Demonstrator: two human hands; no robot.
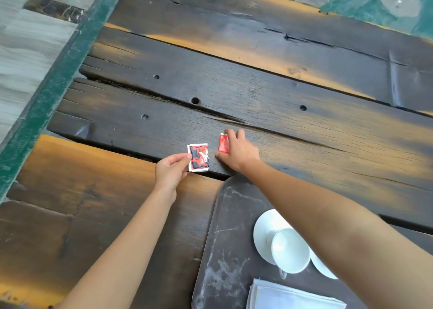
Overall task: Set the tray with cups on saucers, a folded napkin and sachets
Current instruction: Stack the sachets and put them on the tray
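No legible text anywhere. Black-red-white sachet, pinched by left hand: white swirl graphic, lettering too blurred to read. Red sachet at its 2 o'clock, held by right hand: print illegible.

Dark plank table bears a scuffed dark tray near right and a red sachet beyond it

One head-worn wide-angle camera is used — pointed forward and steeply down. The left hand and right hand are framed near centre, fairly close; the table is seen beyond them.
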